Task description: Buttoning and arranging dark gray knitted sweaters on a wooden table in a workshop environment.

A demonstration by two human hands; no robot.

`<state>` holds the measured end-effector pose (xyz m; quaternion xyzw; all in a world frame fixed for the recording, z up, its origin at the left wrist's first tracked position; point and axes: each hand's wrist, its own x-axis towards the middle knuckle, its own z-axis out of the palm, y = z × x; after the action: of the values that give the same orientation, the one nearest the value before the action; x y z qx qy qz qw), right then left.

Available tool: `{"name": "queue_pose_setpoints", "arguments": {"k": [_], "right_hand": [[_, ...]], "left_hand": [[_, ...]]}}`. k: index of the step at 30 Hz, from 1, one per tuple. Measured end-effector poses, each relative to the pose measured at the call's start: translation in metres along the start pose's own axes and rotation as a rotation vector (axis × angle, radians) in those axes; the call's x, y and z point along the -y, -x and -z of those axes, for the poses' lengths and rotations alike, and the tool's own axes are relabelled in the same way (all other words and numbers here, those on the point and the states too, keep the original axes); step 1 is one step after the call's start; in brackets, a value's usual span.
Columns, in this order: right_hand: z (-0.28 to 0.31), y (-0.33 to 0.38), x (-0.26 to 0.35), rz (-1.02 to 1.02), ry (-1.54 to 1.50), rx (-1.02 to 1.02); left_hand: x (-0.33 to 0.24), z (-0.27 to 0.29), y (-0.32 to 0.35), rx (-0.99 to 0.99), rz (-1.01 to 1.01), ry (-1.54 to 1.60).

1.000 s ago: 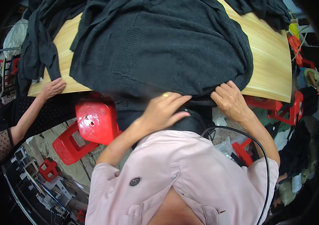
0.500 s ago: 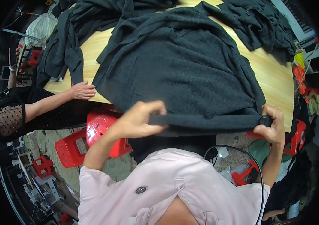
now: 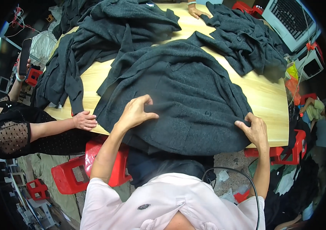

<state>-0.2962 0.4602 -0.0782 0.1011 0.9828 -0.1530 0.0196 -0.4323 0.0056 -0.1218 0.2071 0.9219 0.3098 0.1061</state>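
Note:
A dark grey knitted cardigan (image 3: 186, 96) with buttons lies spread on the pale wooden table (image 3: 266, 99), its lower hem hanging over the near edge. My left hand (image 3: 136, 111) rests on the cardigan's near left part, fingers curled and pressing into the knit. At the near right corner of the garment, by the table's edge, my right hand (image 3: 253, 130) pinches the fabric.
More dark grey knitwear lies at the back left (image 3: 94, 38) and back right (image 3: 247, 42). A person in black at the left rests a hand (image 3: 84, 120) on the table edge and holds a phone (image 3: 24, 55). Red stools (image 3: 105, 165) stand below.
The cardigan's hem, held up between both hands before, now lies down on the table. My left hand has moved forward onto the fabric. The view has tilted up, showing more of the table.

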Motion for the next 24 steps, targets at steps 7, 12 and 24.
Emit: {"name": "queue_pose_setpoints", "arguments": {"k": [7,12,24], "right_hand": [[-0.061,-0.102,0.023,0.36,-0.017,-0.477],[-0.1,-0.17,-0.007,0.143,-0.031,-0.444],[-0.065,-0.116,0.029,0.061,-0.525,-0.094]], "left_hand": [[0.004,-0.017,-0.011,0.066,-0.08,0.123],[0.014,-0.011,0.013,-0.158,-0.249,-0.106],[-0.02,-0.024,-0.058,-0.451,-0.309,-0.075]]}}
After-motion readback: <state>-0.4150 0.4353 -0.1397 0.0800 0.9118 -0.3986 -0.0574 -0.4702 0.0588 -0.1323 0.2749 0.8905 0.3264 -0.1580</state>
